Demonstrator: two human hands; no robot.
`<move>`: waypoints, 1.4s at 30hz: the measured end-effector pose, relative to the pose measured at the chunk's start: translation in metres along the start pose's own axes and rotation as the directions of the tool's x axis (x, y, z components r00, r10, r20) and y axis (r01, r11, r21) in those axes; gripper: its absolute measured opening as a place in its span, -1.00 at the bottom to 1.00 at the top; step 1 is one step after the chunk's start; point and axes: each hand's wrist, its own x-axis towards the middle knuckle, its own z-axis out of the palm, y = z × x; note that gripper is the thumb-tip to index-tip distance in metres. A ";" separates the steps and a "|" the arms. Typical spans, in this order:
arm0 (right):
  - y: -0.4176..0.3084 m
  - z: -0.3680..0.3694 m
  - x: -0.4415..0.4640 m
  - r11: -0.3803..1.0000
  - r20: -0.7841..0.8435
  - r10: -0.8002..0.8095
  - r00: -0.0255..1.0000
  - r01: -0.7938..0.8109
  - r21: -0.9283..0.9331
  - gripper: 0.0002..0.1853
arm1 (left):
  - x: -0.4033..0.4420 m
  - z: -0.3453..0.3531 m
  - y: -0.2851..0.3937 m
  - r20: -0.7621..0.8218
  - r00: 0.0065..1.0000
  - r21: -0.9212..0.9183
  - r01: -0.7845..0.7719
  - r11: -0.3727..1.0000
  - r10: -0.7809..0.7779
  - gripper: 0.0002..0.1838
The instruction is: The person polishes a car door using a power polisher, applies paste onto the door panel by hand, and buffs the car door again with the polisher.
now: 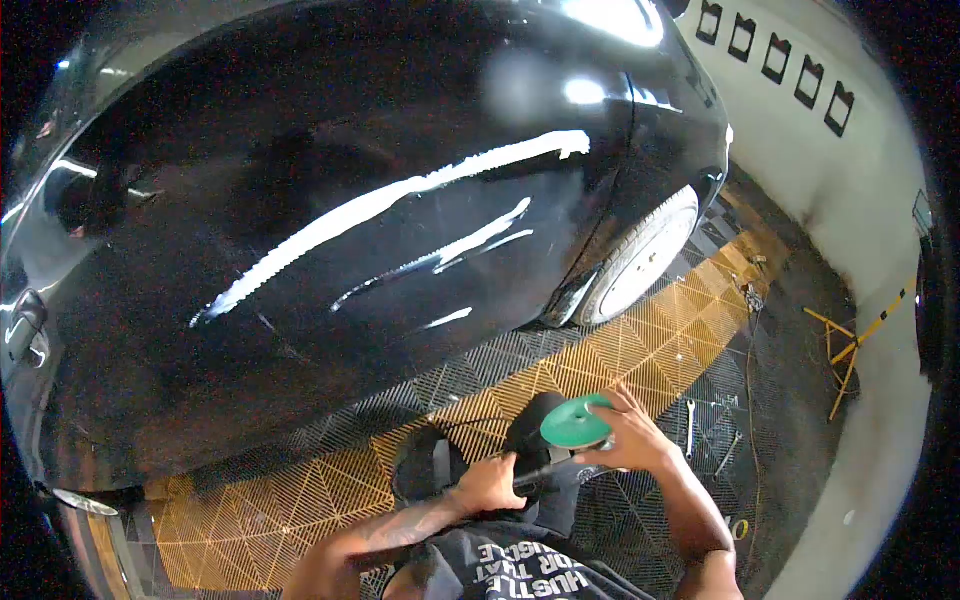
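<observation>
My right hand [632, 436] curls its fingers around the edge of a round green pad [574, 424], near my lap. The pad looks like the foam disc of a car polisher. My left hand [490, 484] is closed around a dark, bar-shaped part [548, 471] that runs toward the pad and seems to be the tool's body; much of it is hidden. Ahead stands a glossy black car, whose side panel [400, 130] carries several white streaks [400, 190]. I cannot tell whether they are a smeared product or reflected light.
The car's wheel [645, 255] is at the right. Wrenches [690, 430] lie on the black and yellow tiled floor [250, 530]. A cord [752, 370] runs along it. A yellow folding stand [848, 350] leans near the white wall [800, 170].
</observation>
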 end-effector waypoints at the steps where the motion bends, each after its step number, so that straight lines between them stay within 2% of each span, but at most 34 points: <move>1: 0.006 0.010 -0.007 0.991 -0.062 -0.014 0.998 0.022 0.130 -0.15 | -0.002 0.003 0.000 -0.019 0.999 0.020 -0.044 0.999 0.045 -0.18; 2: 0.012 0.018 -0.011 0.991 -0.049 -0.006 0.999 0.013 0.135 -0.15 | -0.001 0.006 0.000 0.011 0.999 0.049 -0.046 0.998 0.046 -0.17; 4: 0.018 0.024 -0.014 0.988 -0.188 -0.048 0.981 0.073 0.133 -0.25 | -0.001 0.008 0.002 0.010 0.999 0.040 -0.045 0.998 0.045 -0.17; 5: 0.019 0.022 -0.015 0.988 -0.181 -0.045 0.982 0.070 0.136 -0.25 | -0.001 0.008 0.002 0.002 0.999 0.040 -0.044 0.998 0.044 -0.17; 7: 0.016 0.017 -0.016 0.940 -0.143 0.088 0.986 -0.035 0.341 -0.33 | 0.000 0.011 0.000 0.003 0.999 0.006 -0.052 0.999 0.052 -0.18; 8: 0.017 0.014 -0.017 0.954 -0.186 0.029 0.982 0.029 0.297 -0.34 | 0.001 0.015 -0.003 -0.018 0.998 0.006 -0.059 0.998 0.059 -0.19; 9: 0.023 0.008 -0.016 0.953 -0.177 0.029 0.984 0.026 0.301 -0.34 | 0.001 0.020 -0.004 -0.039 0.997 0.004 -0.063 0.998 0.063 -0.19; 11: 0.040 -0.006 -0.015 0.951 -0.067 -0.136 0.988 0.149 0.270 -0.31 | -0.001 0.015 0.002 -0.045 0.997 0.041 -0.063 0.997 0.065 -0.21; 12: 0.052 -0.007 -0.014 0.946 -0.062 -0.164 0.985 0.174 0.272 -0.26 | -0.001 0.010 0.005 -0.030 0.998 0.020 -0.046 0.999 0.047 -0.21; 13: 0.050 -0.016 -0.011 0.947 0.045 -0.063 0.997 0.046 0.317 -0.27 | -0.002 0.005 0.008 -0.014 0.999 0.001 -0.031 1.000 0.031 -0.21; 15: 0.060 -0.015 -0.004 0.937 0.010 -0.249 0.968 0.238 0.255 -0.29 | -0.001 -0.001 0.012 0.011 0.999 0.034 -0.034 0.999 0.033 -0.20; 16: 0.058 -0.019 -0.001 0.939 0.009 -0.239 0.971 0.228 0.258 -0.29 | 0.000 -0.001 0.011 0.021 1.000 0.032 -0.021 0.999 0.020 -0.20; 18: 0.049 -0.027 0.004 0.966 0.197 -0.256 0.946 0.256 0.025 -0.32 | 0.001 0.010 0.003 0.009 1.000 0.053 -0.030 0.998 0.030 -0.18; 19: 0.050 -0.030 0.005 0.975 0.195 -0.222 0.955 0.222 0.025 -0.32 | -0.001 -0.004 0.012 0.055 0.998 0.028 -0.020 0.999 0.019 -0.19; 21: 0.056 -0.032 0.013 0.943 0.254 -0.333 0.908 0.312 0.119 -0.31 | 0.001 0.002 0.010 0.031 0.999 0.039 -0.029 0.999 0.028 -0.16; 23: 0.062 -0.035 0.018 0.950 0.281 -0.311 0.908 0.294 0.104 -0.33 | 0.004 0.001 0.011 0.050 0.998 0.076 -0.042 0.996 0.038 -0.13; 25: 0.071 -0.031 0.024 0.917 0.320 -0.399 0.859 0.378 0.129 -0.34 | 0.004 0.004 0.011 0.024 0.999 0.067 -0.030 0.997 0.029 -0.09; 27: 0.068 -0.030 0.021 0.927 0.325 -0.373 0.869 0.365 0.087 -0.33 | 0.007 0.004 0.011 0.050 0.999 0.074 -0.014 0.997 0.010 -0.08; 29: 0.057 -0.038 0.019 0.915 0.307 -0.331 0.892 0.383 -0.125 -0.38 | 0.008 0.003 0.007 0.058 0.998 0.045 -0.014 0.999 0.011 -0.06; 30: 0.059 -0.036 0.015 0.916 0.307 -0.330 0.893 0.382 -0.126 -0.38 | 0.008 0.003 0.005 0.057 0.998 0.045 -0.015 0.999 0.013 -0.06; 32: 0.069 -0.027 0.005 0.856 0.081 -0.455 0.887 0.461 -0.236 -0.44 | 0.008 -0.002 0.006 0.080 0.996 0.048 -0.044 0.998 0.040 -0.02; 33: 0.071 -0.021 0.002 0.817 0.055 -0.488 0.871 0.478 -0.323 -0.52 | 0.009 -0.003 0.008 0.075 0.996 0.047 -0.044 0.998 0.041 -0.02; 35: 0.072 -0.018 -0.003 0.789 -0.017 -0.551 0.834 0.515 -0.337 -0.55 | 0.009 -0.005 0.012 0.152 0.988 0.103 0.019 0.994 -0.034 0.01; 36: 0.073 -0.015 -0.003 0.798 -0.008 -0.536 0.844 0.504 -0.332 -0.59 | 0.007 -0.005 0.010 0.117 0.993 0.131 -0.014 0.991 -0.002 0.03; 37: 0.073 -0.015 -0.003 0.799 -0.027 -0.543 0.840 0.506 -0.324 -0.56 | 0.008 -0.011 0.016 0.218 0.972 0.134 0.063 0.989 -0.091 0.03; 39: 0.083 -0.009 0.001 0.852 -0.054 -0.500 0.864 0.480 -0.207 -0.50 | 0.008 -0.008 0.011 0.261 0.959 0.080 0.092 0.993 -0.110 -0.01; 41: 0.084 -0.010 -0.003 0.938 -0.056 -0.343 0.938 0.338 -0.082 -0.42 | 0.011 -0.033 0.031 0.408 0.882 0.074 0.226 0.971 -0.236 -0.06; 42: 0.083 -0.012 -0.002 0.928 -0.090 -0.362 0.928 0.350 -0.126 -0.37 | 0.007 -0.024 0.019 0.276 0.959 0.010 0.065 0.998 -0.065 -0.08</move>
